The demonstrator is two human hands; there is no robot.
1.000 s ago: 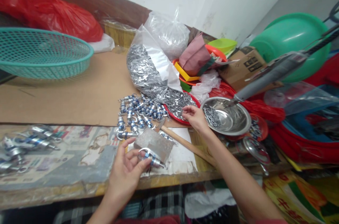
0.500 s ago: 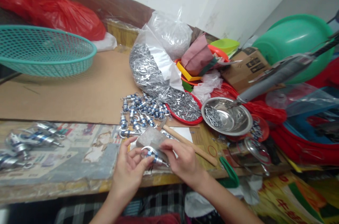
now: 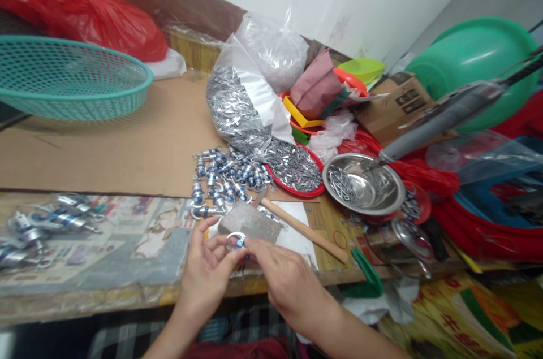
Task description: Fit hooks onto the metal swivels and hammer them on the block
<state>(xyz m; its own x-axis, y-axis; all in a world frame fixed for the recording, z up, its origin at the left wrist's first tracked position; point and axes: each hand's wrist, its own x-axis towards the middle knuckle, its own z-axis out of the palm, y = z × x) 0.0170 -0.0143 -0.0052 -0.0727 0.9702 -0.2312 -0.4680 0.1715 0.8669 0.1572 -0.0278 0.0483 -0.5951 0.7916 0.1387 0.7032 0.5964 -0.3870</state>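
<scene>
Head view, change: a second ago the right hand (image 3: 292, 285) was up at the red tray (image 3: 311, 194) of small metal bits; half a second ago it had come down to the part; now it has closed in at the near edge of the surface (image 3: 127, 155), its fingertips meeting the left hand's.
Head view, meaning: likely the bit fetched from the tray is being fitted to the part, though it is too small to make out.
Head view, left grip: the left hand (image 3: 207, 274) pinches the swivel fitting (image 3: 236, 241) between thumb and fingers, ring end up.
Head view, right grip: fingers pressed together on the fitting's right end, pinching at it; what lies between them is hidden.
Head view, fitting's place: at the hands' 12 o'clock tips, just in front of the grey block (image 3: 254, 222) and touching or nearly touching it.
Head view, about it: finished fittings pile (image 3: 224, 175) at 12 o'clock beyond the block; wooden handle (image 3: 305, 229) at 2 o'clock; steel bowl (image 3: 382, 200) farther at 2 o'clock; another pile of fittings (image 3: 42, 223) at 9 o'clock; teal basket (image 3: 68, 79) at 10 o'clock.
</scene>
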